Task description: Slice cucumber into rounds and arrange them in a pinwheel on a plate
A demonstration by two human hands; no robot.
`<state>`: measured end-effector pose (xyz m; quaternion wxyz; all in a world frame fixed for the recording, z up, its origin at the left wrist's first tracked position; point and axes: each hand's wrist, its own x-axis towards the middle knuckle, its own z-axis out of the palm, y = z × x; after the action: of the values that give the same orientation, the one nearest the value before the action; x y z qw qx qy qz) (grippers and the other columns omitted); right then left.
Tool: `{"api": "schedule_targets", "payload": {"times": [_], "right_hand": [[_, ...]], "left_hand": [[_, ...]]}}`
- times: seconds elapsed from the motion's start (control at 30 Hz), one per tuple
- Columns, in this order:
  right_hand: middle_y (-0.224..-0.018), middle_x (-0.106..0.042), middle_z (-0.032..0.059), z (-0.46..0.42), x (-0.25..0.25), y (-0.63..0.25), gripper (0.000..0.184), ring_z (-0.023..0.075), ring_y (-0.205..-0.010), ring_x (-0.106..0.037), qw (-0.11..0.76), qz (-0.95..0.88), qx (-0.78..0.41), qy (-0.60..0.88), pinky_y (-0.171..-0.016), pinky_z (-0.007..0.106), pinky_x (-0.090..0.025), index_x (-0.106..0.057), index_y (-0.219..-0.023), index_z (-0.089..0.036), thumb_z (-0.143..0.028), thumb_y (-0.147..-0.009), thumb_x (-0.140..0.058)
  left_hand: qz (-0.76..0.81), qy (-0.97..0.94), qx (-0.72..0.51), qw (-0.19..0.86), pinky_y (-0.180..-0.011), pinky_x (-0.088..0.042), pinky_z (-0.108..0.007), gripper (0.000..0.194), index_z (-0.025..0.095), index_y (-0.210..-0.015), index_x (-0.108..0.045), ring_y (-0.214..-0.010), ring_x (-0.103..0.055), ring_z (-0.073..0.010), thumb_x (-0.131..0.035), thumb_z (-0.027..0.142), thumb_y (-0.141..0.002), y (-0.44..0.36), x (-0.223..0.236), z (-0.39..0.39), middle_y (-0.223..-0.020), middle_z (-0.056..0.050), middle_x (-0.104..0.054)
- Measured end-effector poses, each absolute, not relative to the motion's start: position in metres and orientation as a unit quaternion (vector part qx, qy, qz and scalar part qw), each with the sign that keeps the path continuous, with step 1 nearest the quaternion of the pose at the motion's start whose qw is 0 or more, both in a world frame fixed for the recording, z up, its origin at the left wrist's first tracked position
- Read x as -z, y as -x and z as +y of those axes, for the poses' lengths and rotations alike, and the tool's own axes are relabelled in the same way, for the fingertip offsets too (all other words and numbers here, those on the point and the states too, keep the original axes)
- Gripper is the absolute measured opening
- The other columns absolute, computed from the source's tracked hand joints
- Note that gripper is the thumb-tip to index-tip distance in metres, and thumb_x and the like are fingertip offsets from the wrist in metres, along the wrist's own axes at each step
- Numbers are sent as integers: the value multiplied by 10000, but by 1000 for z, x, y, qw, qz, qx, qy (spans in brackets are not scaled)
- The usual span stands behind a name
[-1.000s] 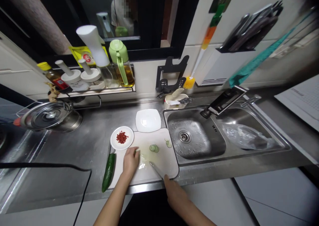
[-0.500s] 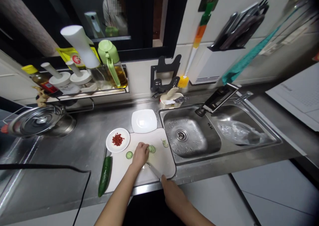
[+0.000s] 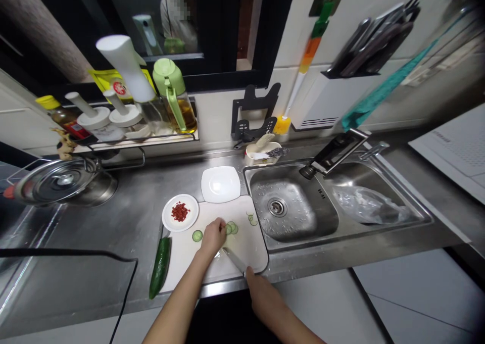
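Observation:
My left hand (image 3: 213, 236) rests on the white cutting board (image 3: 242, 243), fingers curled over cucumber slices (image 3: 231, 228). One loose cucumber slice (image 3: 196, 236) lies just left of that hand, and thin green peel bits (image 3: 252, 219) lie near the board's right edge. My right hand (image 3: 261, 291) is closed on the handle of a knife (image 3: 233, 259), whose blade points up-left toward the left hand. A cucumber half (image 3: 159, 265) lies along the board's left side.
A small round plate of chopped red chili (image 3: 180, 212) and a bare square white plate (image 3: 220, 184) sit behind the board. A double sink (image 3: 295, 207) with a faucet (image 3: 333, 153) is to the right. A pot lid (image 3: 56, 180) and condiment rack (image 3: 125, 116) stand left. A black cable (image 3: 125, 293) crosses the counter.
My left hand moved from the board's left part rightward onto the stacked slices, uncovering one slice at the left. The knife hand stayed nearly still.

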<state>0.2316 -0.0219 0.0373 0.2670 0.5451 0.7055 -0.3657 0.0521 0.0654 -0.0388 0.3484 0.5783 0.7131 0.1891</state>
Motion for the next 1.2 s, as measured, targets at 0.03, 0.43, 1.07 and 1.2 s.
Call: {"api": "schedule_targets", "payload": {"times": [0.03, 0.43, 1.07, 1.2], "right_hand": [[-1153, -592, 172, -22, -37, -232, 693, 234, -1065, -553, 265, 705, 367, -547, -853, 307, -428, -284, -1408, -106, 71, -737, -302], [-1112, -607, 155, -25, -22, -240, 640, 214, -1045, -551, 247, 719, 350, -547, -834, 268, -398, -328, -1386, -128, 33, -766, -317], [-1056, -631, 195, -2, -43, -199, 604, 238, -991, -601, 244, 744, 314, -537, -808, 308, -433, -294, -1404, -84, 21, -809, -269], [-1045, -640, 182, 0, -49, -197, 592, 227, -994, -602, 245, 740, 314, -542, -806, 297, -437, -313, -1395, -99, 9, -815, -270]], "left_hand": [[721, -566, -192, 351, -607, -332, -223, 75, 184, -758, -548, -614, -492, -111, -498, 129, -764, -49, 39, 61, -655, 21, -566], [719, -597, -239, 262, -793, -425, -313, 214, 167, -941, -624, -836, -562, -187, -489, 156, -775, -33, 57, 14, -856, -66, -611], [723, -573, -301, 241, -837, -480, -338, 295, 173, -1053, -611, -876, -572, -190, -507, 160, -777, -41, 66, -2, -928, -73, -574], [725, -569, -304, 241, -834, -483, -333, 299, 178, -1049, -617, -873, -578, -187, -512, 154, -771, -42, 64, -1, -929, -73, -579]]}}
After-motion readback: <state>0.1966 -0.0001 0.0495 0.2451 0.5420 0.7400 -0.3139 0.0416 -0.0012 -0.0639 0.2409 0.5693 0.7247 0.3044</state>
